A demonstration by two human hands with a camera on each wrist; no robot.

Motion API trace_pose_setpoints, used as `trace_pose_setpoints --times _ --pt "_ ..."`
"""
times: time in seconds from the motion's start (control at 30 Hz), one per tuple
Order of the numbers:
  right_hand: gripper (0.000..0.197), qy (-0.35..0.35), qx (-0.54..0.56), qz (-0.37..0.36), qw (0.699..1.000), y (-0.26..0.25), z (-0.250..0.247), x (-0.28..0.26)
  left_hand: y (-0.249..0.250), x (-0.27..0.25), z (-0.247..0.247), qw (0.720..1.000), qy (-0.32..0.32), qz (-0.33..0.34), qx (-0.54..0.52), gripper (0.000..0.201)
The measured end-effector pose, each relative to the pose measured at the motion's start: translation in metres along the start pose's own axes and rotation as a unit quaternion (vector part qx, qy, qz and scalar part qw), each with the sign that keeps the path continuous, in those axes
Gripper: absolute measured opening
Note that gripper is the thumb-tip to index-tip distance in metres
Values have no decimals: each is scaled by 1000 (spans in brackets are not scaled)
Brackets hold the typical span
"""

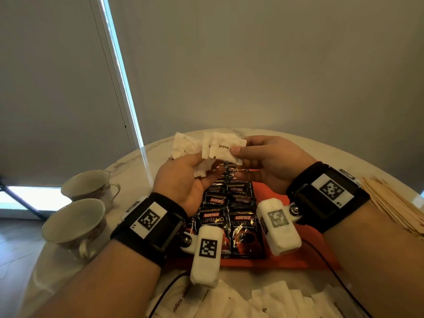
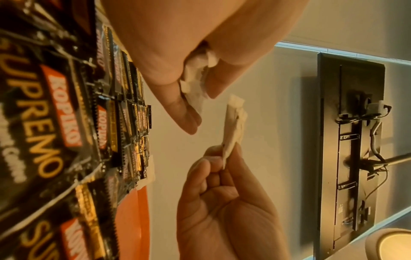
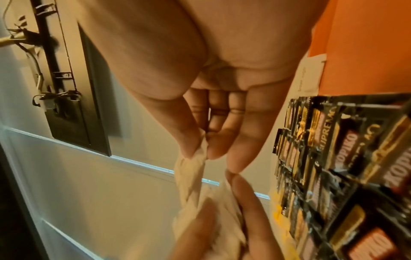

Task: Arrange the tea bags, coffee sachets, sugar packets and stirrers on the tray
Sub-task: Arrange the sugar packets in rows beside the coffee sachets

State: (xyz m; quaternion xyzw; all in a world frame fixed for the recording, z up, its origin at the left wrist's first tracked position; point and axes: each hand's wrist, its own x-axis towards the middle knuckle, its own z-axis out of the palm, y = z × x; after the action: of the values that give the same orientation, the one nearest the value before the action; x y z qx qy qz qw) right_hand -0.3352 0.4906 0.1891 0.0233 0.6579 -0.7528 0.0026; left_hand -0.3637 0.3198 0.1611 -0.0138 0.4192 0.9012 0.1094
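Both hands are raised over an orange tray (image 1: 273,193) that carries rows of black Kopiko coffee sachets (image 1: 231,216). My left hand (image 1: 204,168) grips a bunch of several white sugar packets (image 1: 183,145), which in the left wrist view are bunched packets (image 2: 195,75) between thumb and fingers. My right hand (image 1: 236,150) pinches one white packet (image 1: 226,145) printed "brown" by its right edge. In the left wrist view this single packet (image 2: 233,126) stands just clear of the bunch. In the right wrist view the pinched packet (image 3: 191,174) hangs from thumb and forefinger beside the sachets (image 3: 333,158).
Two tea cups (image 1: 89,184) (image 1: 73,223) stand on the marble table at the left. A pile of wooden stirrers (image 1: 394,203) lies to the right of the tray. More white sugar packets (image 1: 263,301) lie on the table near me. A black cable runs by the tray's near edge.
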Motion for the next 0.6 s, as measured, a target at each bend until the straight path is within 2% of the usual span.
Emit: trace_pose_setpoints --times 0.1,0.2,0.37,0.6 --pt "26 12 -43 -2 999 5 4 1 1 -3 2 999 -34 6 7 26" --pt "23 21 -63 -3 998 5 4 0 -1 -1 0 996 -57 24 68 24" --pt "26 37 -136 -19 990 5 6 1 -2 -2 -3 992 -54 56 104 29" --pt "29 100 -79 -32 991 2 7 2 -2 1 -3 994 -29 60 83 34"
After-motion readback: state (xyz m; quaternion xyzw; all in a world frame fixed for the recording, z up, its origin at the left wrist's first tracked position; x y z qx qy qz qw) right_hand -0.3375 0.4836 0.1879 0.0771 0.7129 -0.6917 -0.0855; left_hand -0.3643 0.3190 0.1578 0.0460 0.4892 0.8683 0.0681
